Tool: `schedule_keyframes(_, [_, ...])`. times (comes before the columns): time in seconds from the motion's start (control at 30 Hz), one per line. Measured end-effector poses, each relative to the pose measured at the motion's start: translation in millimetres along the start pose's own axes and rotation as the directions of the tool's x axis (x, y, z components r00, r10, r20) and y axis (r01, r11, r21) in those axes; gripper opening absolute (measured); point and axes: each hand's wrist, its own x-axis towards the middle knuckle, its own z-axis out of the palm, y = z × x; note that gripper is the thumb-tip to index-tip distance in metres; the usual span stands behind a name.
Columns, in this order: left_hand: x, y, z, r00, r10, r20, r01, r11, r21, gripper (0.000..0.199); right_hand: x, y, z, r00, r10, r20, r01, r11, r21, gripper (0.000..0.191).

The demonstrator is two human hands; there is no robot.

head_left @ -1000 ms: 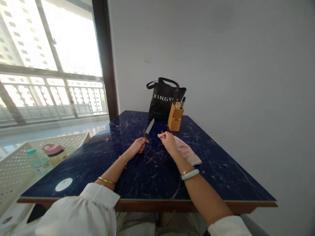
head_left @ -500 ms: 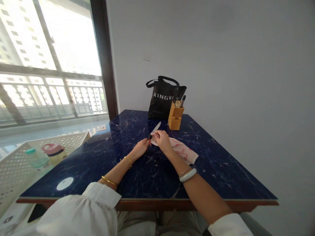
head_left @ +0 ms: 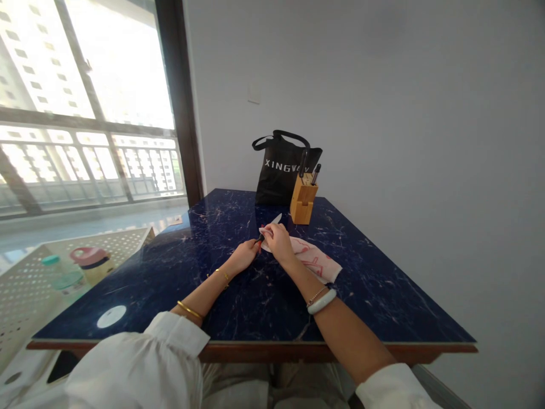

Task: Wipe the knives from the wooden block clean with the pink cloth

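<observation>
My left hand (head_left: 244, 254) is closed round the black handle of a knife (head_left: 277, 218), whose blade points away toward the back of the table. Beside it, my right hand (head_left: 277, 240) pinches a pink and white cloth (head_left: 317, 260) against the knife near the handle. Part of the blade is hidden by the cloth and my right fingers. The rest of the cloth trails to the right under my right wrist, on the dark blue table (head_left: 170, 284).
A wooden knife block (head_left: 302, 204) with dark-handled tools stands behind my hands, before a black bag (head_left: 275, 176). A white disc (head_left: 111, 317) lies at the front left. Beyond the left edge, a perforated basket (head_left: 21, 284) holds bottles (head_left: 91, 264).
My right hand has shifted slightly forward along the knife with the cloth, and less of the blade shows. My left hand stays on the handle.
</observation>
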Motion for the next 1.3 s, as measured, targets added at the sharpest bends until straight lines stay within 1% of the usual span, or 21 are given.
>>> schedule_keyframes(0.13, [0,-1,0.5,1.0,-0.014,0.001,0.014,1.0,-0.006,0.03,-2,2,-1,0.999,0.026,0.025,-0.025,0.999,-0.025,0.009])
schedule_keyframes(0.3, [0,-1,1.1,1.0,-0.016,0.021,0.016,1.0,-0.017,0.031,-2,4,-1,1.0,0.009,-0.015,-0.008,1.0,0.006,0.009])
schedule_keyframes(0.43, [1,-2,1.6,0.999,-0.042,0.019,0.043,0.998,-0.034,0.033,-3,5,2,1.0,0.017,-0.013,-0.017,1.0,0.013,0.008])
schedule_keyframes(0.6, [2,-4,2.8,0.997,-0.067,0.025,0.068,0.996,-0.06,0.035,-3,6,3,0.997,0.007,-0.075,-0.003,0.998,0.064,0.006])
schedule_keyframes(0.67, [2,-4,3.0,0.997,-0.076,0.026,0.077,0.995,-0.068,0.037,-3,7,1,0.996,0.019,-0.091,-0.012,0.997,0.082,0.01])
schedule_keyframes(0.8, [2,-5,3.4,0.996,-0.086,0.035,0.089,0.993,-0.082,0.038,-4,11,-3,0.991,0.054,-0.123,-0.047,0.997,0.063,0.007])
schedule_keyframes(0.87, [2,-5,3.5,0.995,-0.091,0.034,0.094,0.992,-0.087,0.038,-4,10,-2,0.993,0.039,-0.113,-0.033,0.998,0.059,0.008])
schedule_keyframes(1.0, [3,-5,3.3,0.994,-0.103,0.029,0.106,0.99,-0.091,0.037,-4,7,2,0.998,-0.049,-0.032,0.05,0.997,0.056,0.01])
schedule_keyframes(1.17, [2,-5,3.4,0.995,-0.1,0.026,0.101,0.992,-0.079,0.037,-6,7,2,1.0,-0.002,-0.022,0.003,0.999,0.051,0.01])
schedule_keyframes(1.3, [2,-4,3.4,0.996,-0.084,0.02,0.085,0.995,-0.059,0.036,-6,7,3,0.999,-0.019,-0.04,0.021,0.998,0.056,0.011])
